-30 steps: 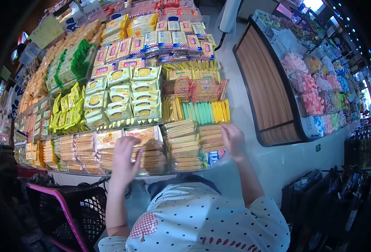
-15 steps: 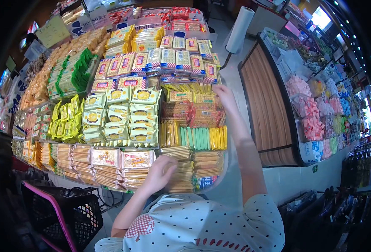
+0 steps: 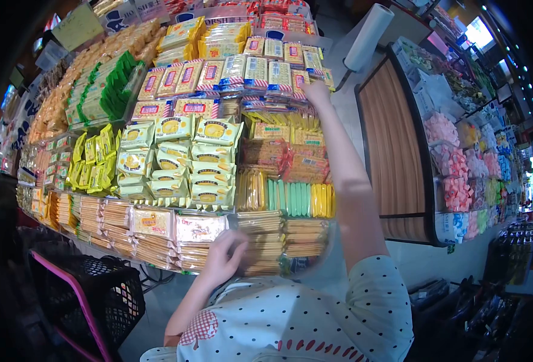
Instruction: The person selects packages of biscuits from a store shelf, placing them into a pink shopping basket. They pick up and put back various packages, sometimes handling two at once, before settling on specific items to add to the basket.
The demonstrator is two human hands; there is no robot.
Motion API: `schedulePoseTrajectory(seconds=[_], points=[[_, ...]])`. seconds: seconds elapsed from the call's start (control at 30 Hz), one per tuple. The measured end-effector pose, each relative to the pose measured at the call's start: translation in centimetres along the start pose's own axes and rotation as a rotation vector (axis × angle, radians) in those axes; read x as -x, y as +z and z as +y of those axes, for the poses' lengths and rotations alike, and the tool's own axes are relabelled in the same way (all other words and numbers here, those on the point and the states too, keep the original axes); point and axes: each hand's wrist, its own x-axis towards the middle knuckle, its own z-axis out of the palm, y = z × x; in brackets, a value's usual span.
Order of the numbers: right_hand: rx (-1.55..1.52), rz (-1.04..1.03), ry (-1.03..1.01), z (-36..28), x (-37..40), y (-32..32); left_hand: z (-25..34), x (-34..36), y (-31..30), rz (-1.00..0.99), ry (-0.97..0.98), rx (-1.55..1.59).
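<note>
My left hand [image 3: 224,256] is over the front row, beside the stick-biscuit packs [image 3: 260,235] and just below a white-labelled pack [image 3: 200,229]. Its fingers are curled, and anything inside them is hidden. Reaching far forward, my right hand [image 3: 316,92] is at the right end of the red-and-blue cracker packs [image 3: 278,73]. Its fingertips touch or nearly touch a pack there; whether they grip it cannot be made out. Between the two hands lie yellow biscuit packs [image 3: 271,131] and green packs [image 3: 289,198].
Pale green packs [image 3: 173,160] fill the display's middle. A black basket with a pink edge [image 3: 100,295] stands at the lower left. To the right are a plastic roll [image 3: 369,39], a wood-panelled counter [image 3: 396,145] and pink sweets [image 3: 453,157].
My right hand has moved forward from beside the yellow biscuit packs to the cracker packs. My left hand stays near the front row. The view has shifted slightly.
</note>
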Motion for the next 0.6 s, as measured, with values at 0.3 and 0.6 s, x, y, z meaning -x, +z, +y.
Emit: schedulePoseTrajectory(seconds=[0.3,0.6], points=[[-0.15,-0.002,0.053,0.2,-0.2,0.6,1.0,-0.5,0.2,-0.022,-0.005,0.022],[-0.828,-0.154,0.142,0.9,-1.3,1.2,0.8,-0.8,0.3,-0.032,0.02,-0.054]])
